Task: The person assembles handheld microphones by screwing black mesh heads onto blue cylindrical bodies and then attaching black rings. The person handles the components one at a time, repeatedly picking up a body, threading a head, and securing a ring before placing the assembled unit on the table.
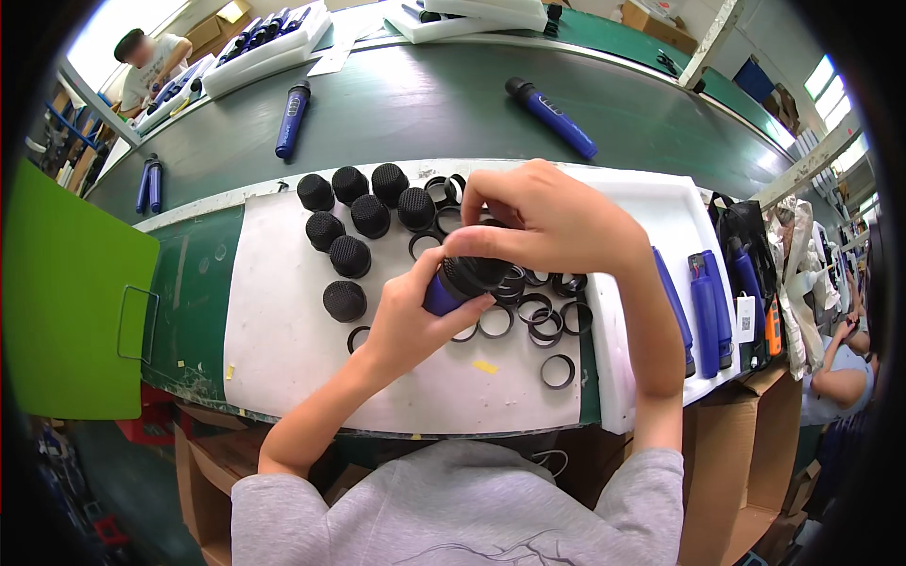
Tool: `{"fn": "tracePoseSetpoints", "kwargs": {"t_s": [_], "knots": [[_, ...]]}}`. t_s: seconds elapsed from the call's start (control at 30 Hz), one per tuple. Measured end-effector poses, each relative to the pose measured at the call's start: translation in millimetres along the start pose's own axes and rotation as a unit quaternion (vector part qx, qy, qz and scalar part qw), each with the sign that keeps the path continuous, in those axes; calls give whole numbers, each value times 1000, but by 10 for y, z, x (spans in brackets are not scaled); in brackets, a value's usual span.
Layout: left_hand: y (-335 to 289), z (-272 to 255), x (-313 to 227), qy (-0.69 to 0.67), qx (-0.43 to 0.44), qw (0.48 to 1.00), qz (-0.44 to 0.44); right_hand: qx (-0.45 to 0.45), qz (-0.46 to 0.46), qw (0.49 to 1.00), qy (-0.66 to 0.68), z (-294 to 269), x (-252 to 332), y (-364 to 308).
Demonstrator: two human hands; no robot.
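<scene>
My left hand [401, 316] is wrapped round the blue body of a handheld microphone [440, 295], above the pale work sheet. From above, my right hand [557, 222] closes its thumb and curled fingers on the microphone's black head end; the fingertips are partly hidden. Several black mesh microphone heads [370, 217] stand to the left of my hands. Loose black rings [558, 371] lie under and to the right of them, some overlapping.
A white foam tray [613, 377] with blue microphone bodies [703, 316] sits at the right. Beyond the bench, a green conveyor belt [406, 104] carries blue microphones [557, 121]. A bright green panel [80, 302] stands left. Cardboard boxes [722, 462] are below. Other people work farther off.
</scene>
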State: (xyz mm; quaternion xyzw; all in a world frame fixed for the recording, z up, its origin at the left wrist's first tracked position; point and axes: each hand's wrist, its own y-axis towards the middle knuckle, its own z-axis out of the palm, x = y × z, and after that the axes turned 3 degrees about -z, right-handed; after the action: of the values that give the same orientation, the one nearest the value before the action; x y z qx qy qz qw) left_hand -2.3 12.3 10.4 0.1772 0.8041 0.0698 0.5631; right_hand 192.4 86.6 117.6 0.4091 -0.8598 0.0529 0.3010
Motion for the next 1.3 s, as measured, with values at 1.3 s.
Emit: {"fn": "tracePoseSetpoints", "kwargs": {"t_s": [1.3], "knots": [[109,-96,-59,-115,60,982,-141,-133,-23,990,-33,488,-118,211]]}}
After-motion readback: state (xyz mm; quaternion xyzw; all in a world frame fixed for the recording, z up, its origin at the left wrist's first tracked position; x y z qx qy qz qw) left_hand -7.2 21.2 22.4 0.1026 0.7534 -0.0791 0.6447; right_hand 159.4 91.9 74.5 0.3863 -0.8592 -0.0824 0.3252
